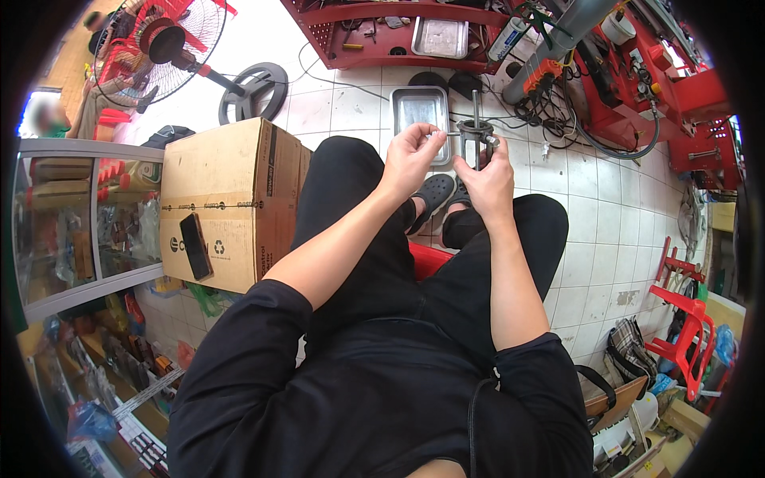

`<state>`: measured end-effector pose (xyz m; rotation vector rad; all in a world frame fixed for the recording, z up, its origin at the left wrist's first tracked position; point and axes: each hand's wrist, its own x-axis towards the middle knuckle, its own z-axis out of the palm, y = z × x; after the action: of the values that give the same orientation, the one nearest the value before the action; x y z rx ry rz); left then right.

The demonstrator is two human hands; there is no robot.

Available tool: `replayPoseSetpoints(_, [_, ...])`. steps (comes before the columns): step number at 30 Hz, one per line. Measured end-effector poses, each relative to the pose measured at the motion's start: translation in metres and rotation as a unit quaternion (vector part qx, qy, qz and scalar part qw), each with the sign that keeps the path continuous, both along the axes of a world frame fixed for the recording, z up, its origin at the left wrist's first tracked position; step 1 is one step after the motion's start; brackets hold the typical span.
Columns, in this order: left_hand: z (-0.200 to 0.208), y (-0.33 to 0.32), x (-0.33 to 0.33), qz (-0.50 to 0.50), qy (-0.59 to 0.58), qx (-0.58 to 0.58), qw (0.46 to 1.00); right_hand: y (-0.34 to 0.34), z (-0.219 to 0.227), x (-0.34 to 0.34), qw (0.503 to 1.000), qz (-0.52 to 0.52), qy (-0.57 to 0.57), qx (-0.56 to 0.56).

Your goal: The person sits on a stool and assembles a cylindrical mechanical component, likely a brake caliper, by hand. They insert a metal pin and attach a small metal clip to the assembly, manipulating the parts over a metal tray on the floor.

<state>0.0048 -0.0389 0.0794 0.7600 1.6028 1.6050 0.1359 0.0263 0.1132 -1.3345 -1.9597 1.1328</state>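
Observation:
Above my knees I hold a metal puller [476, 127] with a long upright screw rod, a round head and legs below. My right hand [488, 183] is closed around its right side and lower part, partly hiding it. From the left, my left hand [406, 159] pinches a thin metal rod [452, 134] that reaches toward the puller's head. Whether this rod is joined to the head I cannot tell. Beneath my hands, a metal tray [421, 102] lies on the tiled floor, just beyond my shoes [434, 195].
A cardboard box [211, 171] with a phone [195, 245] on it stands at my left, beside a glass cabinet [60, 223]. A fan [163, 44] is far left. Red tool shelving [382, 44] and tangled cables [550, 103] lie ahead. Red stools [689, 334] are at right.

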Motion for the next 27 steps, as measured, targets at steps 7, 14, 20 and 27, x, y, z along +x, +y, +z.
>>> replayPoseSetpoints(7, [-0.005,0.003,0.002,-0.024,-0.006,0.025,0.999,-0.002,0.002,-0.001,0.999,0.002,-0.029,0.018])
replayPoseSetpoints(14, [-0.009,0.002,0.001,-0.059,-0.04,-0.022,0.997,-0.004,0.006,-0.002,0.999,0.006,-0.035,0.012])
replayPoseSetpoints(20, [-0.008,0.004,0.005,-0.053,-0.043,0.026,0.997,-0.004,0.004,-0.003,1.0,-0.004,-0.021,0.009])
replayPoseSetpoints(27, [-0.005,0.0,0.003,-0.105,-0.048,-0.009,0.993,-0.002,0.0,-0.002,1.0,-0.009,0.023,0.016])
